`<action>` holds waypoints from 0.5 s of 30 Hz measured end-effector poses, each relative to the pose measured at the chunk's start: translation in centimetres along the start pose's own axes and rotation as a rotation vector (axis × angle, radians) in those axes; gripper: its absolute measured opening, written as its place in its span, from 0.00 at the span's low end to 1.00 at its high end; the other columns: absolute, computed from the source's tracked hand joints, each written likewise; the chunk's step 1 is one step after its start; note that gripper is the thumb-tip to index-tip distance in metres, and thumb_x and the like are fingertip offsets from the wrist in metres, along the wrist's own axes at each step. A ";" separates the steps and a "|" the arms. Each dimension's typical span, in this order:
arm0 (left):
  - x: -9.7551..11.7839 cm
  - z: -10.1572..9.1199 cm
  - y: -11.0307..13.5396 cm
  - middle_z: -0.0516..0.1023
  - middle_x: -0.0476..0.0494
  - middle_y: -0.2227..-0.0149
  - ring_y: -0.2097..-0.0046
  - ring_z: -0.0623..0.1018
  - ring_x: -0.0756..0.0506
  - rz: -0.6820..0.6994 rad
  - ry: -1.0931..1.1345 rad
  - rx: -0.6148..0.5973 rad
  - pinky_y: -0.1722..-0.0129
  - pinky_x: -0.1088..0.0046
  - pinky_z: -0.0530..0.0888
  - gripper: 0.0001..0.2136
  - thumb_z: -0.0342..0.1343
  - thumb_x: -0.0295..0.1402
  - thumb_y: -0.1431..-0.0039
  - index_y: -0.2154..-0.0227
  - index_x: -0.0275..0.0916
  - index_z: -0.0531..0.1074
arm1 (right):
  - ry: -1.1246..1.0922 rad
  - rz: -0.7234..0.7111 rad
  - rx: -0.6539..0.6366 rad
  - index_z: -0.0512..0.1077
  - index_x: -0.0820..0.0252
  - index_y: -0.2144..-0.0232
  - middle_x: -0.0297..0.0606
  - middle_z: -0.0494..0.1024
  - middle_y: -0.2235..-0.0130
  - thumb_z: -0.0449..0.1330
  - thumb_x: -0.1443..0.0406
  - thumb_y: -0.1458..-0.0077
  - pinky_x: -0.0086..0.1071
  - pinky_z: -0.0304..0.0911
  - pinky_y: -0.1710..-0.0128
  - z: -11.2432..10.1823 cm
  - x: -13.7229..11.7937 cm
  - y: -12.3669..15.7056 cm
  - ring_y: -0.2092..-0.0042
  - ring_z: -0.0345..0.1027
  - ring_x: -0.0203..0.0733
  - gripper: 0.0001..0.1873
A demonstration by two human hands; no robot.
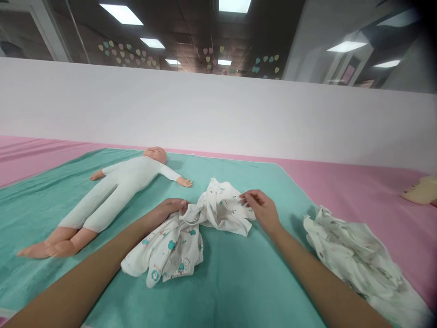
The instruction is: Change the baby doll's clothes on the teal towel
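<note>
A white baby garment (191,223) with small teal and pink prints lies crumpled on a teal mat (239,282). My left hand (169,209) rests on its left part, fingers curled into the cloth. My right hand (261,207) pinches the garment's right upper edge between thumb and fingers. A baby doll (116,191) in a white bodysuit lies on its back to the left, arms spread, head toward the wall.
A second white printed cloth (355,259) lies bunched at the mat's right edge on the pink sheet (358,191). A pale yellow object (423,190) sits at the far right. A white wall (218,114) runs behind the bed.
</note>
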State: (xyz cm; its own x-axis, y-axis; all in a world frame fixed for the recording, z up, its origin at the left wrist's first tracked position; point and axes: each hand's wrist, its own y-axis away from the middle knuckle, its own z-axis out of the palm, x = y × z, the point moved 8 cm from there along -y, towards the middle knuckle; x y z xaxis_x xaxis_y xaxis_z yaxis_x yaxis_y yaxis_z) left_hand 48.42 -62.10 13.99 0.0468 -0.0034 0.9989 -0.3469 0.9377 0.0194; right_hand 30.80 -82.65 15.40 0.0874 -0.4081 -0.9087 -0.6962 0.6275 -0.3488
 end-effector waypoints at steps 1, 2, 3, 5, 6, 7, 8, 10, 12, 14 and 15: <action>0.0 -0.1 -0.1 0.76 0.43 0.66 0.63 0.74 0.43 0.009 -0.015 0.021 0.60 0.68 0.69 0.16 0.56 0.44 0.48 0.79 0.36 0.69 | 0.021 -0.014 0.073 0.70 0.57 0.63 0.39 0.76 0.60 0.55 0.53 0.45 0.35 0.63 0.57 -1.2 0.6 -0.5 0.59 0.69 0.40 0.15; 0.2 -0.3 -0.2 0.76 0.43 0.63 0.61 0.74 0.43 0.016 -0.045 0.039 0.59 0.67 0.69 0.15 0.56 0.44 0.48 0.77 0.36 0.70 | 0.040 -0.017 0.109 0.69 0.56 0.62 0.39 0.75 0.57 0.56 0.53 0.46 0.36 0.63 0.55 -1.9 1.3 -0.9 0.56 0.68 0.41 0.15; 0.4 -0.5 -0.2 0.76 0.42 0.60 0.59 0.74 0.42 0.017 -0.094 0.053 0.58 0.67 0.69 0.14 0.56 0.45 0.48 0.73 0.37 0.71 | 0.058 -0.004 0.106 0.69 0.56 0.60 0.40 0.74 0.55 0.57 0.53 0.47 0.37 0.62 0.53 -2.2 2.1 -1.3 0.53 0.67 0.42 0.16; 0.9 -1.2 0.2 0.76 0.42 0.57 0.56 0.74 0.41 -0.009 -0.237 0.059 0.57 0.67 0.69 0.15 0.56 0.45 0.48 0.66 0.38 0.73 | 0.087 0.047 0.028 0.67 0.56 0.57 0.41 0.72 0.51 0.59 0.52 0.49 0.39 0.60 0.49 -1.7 3.9 -1.8 0.50 0.65 0.43 0.20; 1.2 -1.7 0.5 0.76 0.43 0.56 0.55 0.74 0.40 -0.040 -0.319 0.048 0.57 0.67 0.69 0.16 0.55 0.46 0.48 0.63 0.39 0.73 | 0.091 0.071 -0.014 0.67 0.56 0.56 0.41 0.71 0.49 0.59 0.52 0.49 0.40 0.59 0.48 -1.2 4.5 -1.9 0.48 0.64 0.43 0.21; 1.4 -2.1 0.9 0.76 0.43 0.56 0.55 0.74 0.40 -0.079 -0.393 0.024 0.57 0.68 0.69 0.17 0.56 0.45 0.48 0.59 0.40 0.73 | 0.088 0.091 -0.048 0.66 0.55 0.54 0.41 0.70 0.48 0.59 0.52 0.50 0.41 0.58 0.47 -0.6 4.9 -1.8 0.47 0.63 0.43 0.23; 1.6 -2.6 1.4 0.76 0.44 0.55 0.54 0.74 0.40 -0.121 -0.454 -0.009 0.58 0.69 0.69 0.19 0.57 0.45 0.49 0.56 0.42 0.73 | 0.078 0.105 -0.077 0.66 0.55 0.53 0.41 0.69 0.47 0.59 0.52 0.50 0.41 0.57 0.46 0.1 5.0 -1.6 0.46 0.62 0.44 0.23; 1.8 -3.4 2.4 0.75 0.45 0.53 0.52 0.73 0.39 -0.193 -0.536 -0.082 0.57 0.70 0.69 0.22 0.60 0.44 0.53 0.53 0.45 0.72 | 0.042 0.126 -0.151 0.65 0.54 0.53 0.40 0.69 0.47 0.58 0.52 0.49 0.40 0.58 0.47 1.7 4.7 -1.0 0.45 0.62 0.44 0.23; 1.8 -3.7 3.0 0.75 0.46 0.53 0.51 0.73 0.38 -0.240 -0.587 -0.132 0.58 0.70 0.70 0.26 0.62 0.43 0.56 0.51 0.46 0.71 | 0.005 0.154 -0.242 0.66 0.54 0.53 0.39 0.71 0.49 0.58 0.52 0.49 0.39 0.61 0.50 3.4 3.9 -0.1 0.49 0.65 0.44 0.23; 1.6 -3.3 3.2 0.75 0.46 0.52 0.51 0.73 0.38 -0.250 -0.627 -0.160 0.57 0.70 0.69 0.28 0.63 0.42 0.58 0.50 0.47 0.70 | -0.016 0.166 -0.298 0.67 0.56 0.56 0.38 0.73 0.53 0.58 0.53 0.49 0.37 0.62 0.55 4.5 3.2 0.5 0.53 0.67 0.44 0.20; 1.5 -2.9 3.0 0.75 0.47 0.52 0.51 0.73 0.38 -0.240 -0.645 -0.163 0.57 0.70 0.69 0.28 0.63 0.41 0.58 0.50 0.47 0.69 | -0.023 0.166 -0.302 0.68 0.57 0.59 0.38 0.74 0.56 0.59 0.53 0.50 0.36 0.62 0.57 4.8 2.9 0.7 0.56 0.67 0.43 0.19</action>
State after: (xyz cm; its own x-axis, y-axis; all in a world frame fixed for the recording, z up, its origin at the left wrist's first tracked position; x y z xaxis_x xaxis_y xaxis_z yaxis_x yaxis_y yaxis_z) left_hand 50.12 -58.25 15.47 -0.4770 -0.3748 0.7950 -0.2497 0.9250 0.2863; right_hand 33.95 -80.25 11.39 -0.0313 -0.2998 -0.9535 -0.8815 0.4579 -0.1150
